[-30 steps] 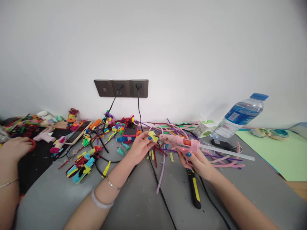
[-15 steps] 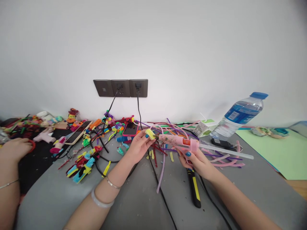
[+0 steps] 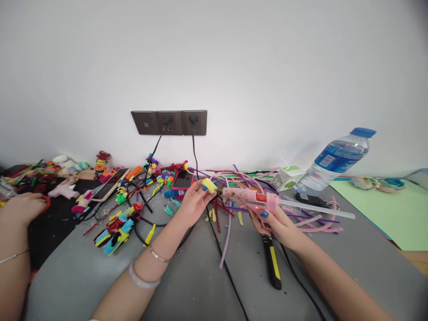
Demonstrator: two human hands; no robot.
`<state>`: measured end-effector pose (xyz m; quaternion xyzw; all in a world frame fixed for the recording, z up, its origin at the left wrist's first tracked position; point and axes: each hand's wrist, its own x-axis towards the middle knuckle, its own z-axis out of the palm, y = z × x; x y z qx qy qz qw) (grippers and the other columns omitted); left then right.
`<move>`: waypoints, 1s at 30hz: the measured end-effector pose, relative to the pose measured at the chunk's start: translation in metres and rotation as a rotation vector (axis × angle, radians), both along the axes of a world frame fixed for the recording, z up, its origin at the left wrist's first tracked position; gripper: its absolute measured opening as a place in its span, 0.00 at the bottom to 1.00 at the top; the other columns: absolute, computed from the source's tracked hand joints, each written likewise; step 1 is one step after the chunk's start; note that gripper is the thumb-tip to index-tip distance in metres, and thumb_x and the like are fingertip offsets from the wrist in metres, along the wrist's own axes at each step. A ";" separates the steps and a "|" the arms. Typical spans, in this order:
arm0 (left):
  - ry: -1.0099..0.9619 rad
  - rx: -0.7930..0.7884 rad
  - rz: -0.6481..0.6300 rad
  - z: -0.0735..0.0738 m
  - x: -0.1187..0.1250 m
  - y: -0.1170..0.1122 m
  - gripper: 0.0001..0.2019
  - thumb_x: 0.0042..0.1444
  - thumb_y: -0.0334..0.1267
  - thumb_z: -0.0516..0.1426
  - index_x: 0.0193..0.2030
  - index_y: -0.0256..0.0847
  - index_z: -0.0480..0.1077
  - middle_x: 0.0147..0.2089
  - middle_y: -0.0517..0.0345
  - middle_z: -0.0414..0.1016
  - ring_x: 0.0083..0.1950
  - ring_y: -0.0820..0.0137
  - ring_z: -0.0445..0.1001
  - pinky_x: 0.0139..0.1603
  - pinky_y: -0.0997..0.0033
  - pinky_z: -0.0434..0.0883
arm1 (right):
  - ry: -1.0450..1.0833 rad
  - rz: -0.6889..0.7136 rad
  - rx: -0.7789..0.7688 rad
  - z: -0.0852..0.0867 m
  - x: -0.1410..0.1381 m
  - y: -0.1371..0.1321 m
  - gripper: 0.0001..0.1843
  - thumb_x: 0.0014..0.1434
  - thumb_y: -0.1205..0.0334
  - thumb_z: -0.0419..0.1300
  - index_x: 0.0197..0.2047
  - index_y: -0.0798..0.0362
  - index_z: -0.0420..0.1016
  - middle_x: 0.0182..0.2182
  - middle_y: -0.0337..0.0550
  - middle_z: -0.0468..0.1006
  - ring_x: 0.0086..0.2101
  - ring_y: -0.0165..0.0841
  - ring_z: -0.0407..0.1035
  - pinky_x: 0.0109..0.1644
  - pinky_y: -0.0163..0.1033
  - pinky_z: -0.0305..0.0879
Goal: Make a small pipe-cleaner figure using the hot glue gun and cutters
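Observation:
My left hand (image 3: 192, 203) pinches a small yellow fuzzy piece (image 3: 209, 184) between thumb and fingers, held just off the nozzle of a pink glue gun (image 3: 249, 196). My right hand (image 3: 276, 224) grips the glue gun's handle, one finger on the trigger; a clear glue stick (image 3: 317, 209) juts out of its back to the right. Both hands hover above a grey table (image 3: 187, 276), over a tangle of coloured pipe cleaners (image 3: 230, 211).
A black and yellow tool (image 3: 271, 261) and black cords (image 3: 230, 272) lie near my right wrist. Two phones (image 3: 182, 179), finished colourful figures (image 3: 115, 225), a water bottle (image 3: 334, 160), a small carton (image 3: 284, 177) and green paper (image 3: 384, 209) surround me. Another person's hand (image 3: 20, 207) rests at far left.
My left hand has lifted the yellow piece slightly up and left, away from the glue gun's nozzle. The right hand and gun have hardly moved.

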<state>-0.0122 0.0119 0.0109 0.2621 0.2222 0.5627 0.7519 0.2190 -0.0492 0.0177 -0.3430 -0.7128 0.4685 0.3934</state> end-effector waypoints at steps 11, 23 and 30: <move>0.016 -0.042 0.027 -0.005 -0.001 0.004 0.14 0.45 0.32 0.69 0.39 0.39 0.74 0.37 0.57 0.79 0.39 0.70 0.77 0.45 0.68 0.72 | 0.310 -0.229 -0.016 0.011 0.007 -0.004 0.28 0.58 0.32 0.55 0.30 0.52 0.67 0.10 0.30 0.55 0.13 0.25 0.44 0.19 0.36 0.38; 0.017 -0.077 -0.034 -0.008 0.003 0.004 0.06 0.48 0.29 0.65 0.35 0.36 0.75 0.34 0.57 0.78 0.33 0.73 0.75 0.38 0.71 0.74 | 0.925 -0.945 -0.315 0.018 0.066 -0.094 0.17 0.54 0.59 0.64 0.22 0.52 0.61 0.12 0.29 0.56 0.09 0.19 0.49 0.14 0.29 0.52; 0.066 -0.111 -0.111 -0.010 0.004 0.004 0.05 0.47 0.28 0.63 0.32 0.37 0.74 0.33 0.57 0.78 0.33 0.72 0.75 0.38 0.72 0.73 | 1.084 -1.125 -0.453 -0.007 0.091 -0.133 0.08 0.47 0.72 0.62 0.28 0.53 0.67 0.18 0.25 0.51 0.12 0.16 0.47 0.16 0.25 0.53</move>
